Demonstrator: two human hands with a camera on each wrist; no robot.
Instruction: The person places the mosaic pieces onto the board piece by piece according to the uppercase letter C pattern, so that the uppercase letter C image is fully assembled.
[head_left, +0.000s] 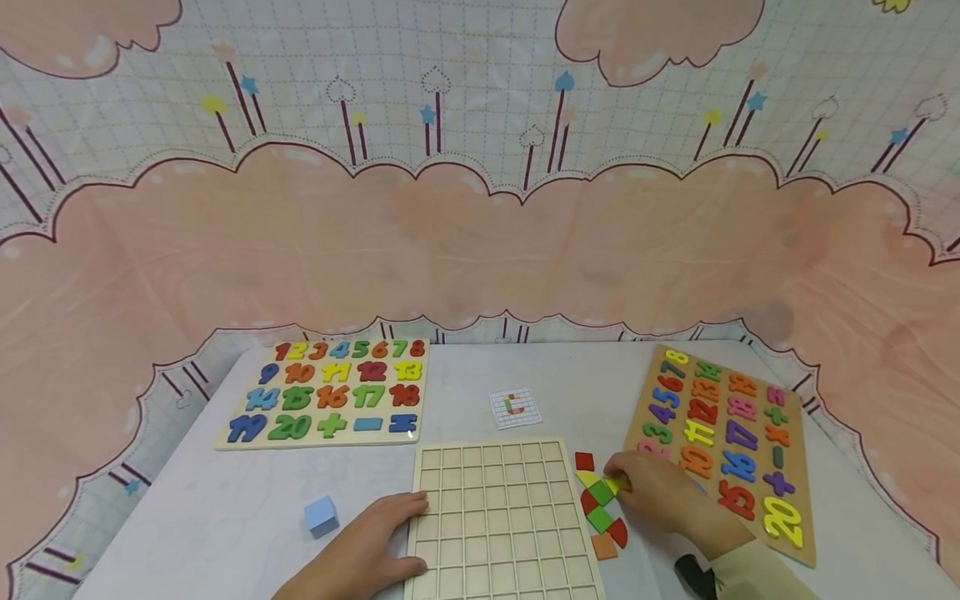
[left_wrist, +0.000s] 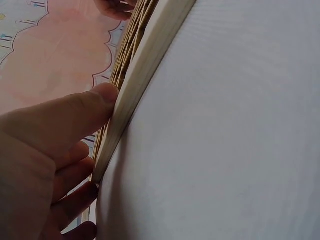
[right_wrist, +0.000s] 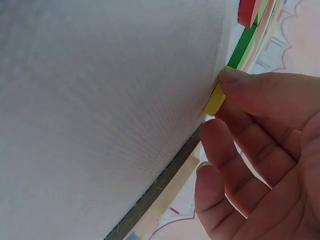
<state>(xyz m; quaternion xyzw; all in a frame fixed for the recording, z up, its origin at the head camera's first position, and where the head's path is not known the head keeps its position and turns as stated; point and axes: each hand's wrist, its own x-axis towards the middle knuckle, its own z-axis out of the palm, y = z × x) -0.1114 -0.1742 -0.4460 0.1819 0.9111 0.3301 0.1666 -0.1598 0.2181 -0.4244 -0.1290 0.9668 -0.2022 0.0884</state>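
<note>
A: Where is the small yellow flat tile (head_left: pixel 617 484) sitting right now?

B: It is lying on the white table (head_left: pixel 480 392), at the top of the cluster of red, green and orange tiles (head_left: pixel 600 508), just beside the right edge of the pale wooden grid tray (head_left: pixel 504 525). The right hand (head_left: pixel 660 498) is pinching it, and in the right wrist view the thumb (right_wrist: pixel 265 95) is pressing on the tile's top edge.

A: And the other hand?

B: The left hand (head_left: pixel 367 546) is resting on the table with its fingers (left_wrist: pixel 70 117) lying straight against the tray's left rim, steadying it rather than gripping.

A: How is that tile going to handle?

B: I judge it light, stiff and thin, so it is likely sliding easily on the smooth cloth. Taking it by 2 opposite edges looks safest, since its flat face is offering little to grab.

A: Anything else around?

B: 2 wooden number boards are lying at the far left (head_left: pixel 330 393) and right (head_left: pixel 731 446), a light blue cube (head_left: pixel 321 515) near the left hand, and a small pattern card (head_left: pixel 514 407) beyond the tray.
</note>
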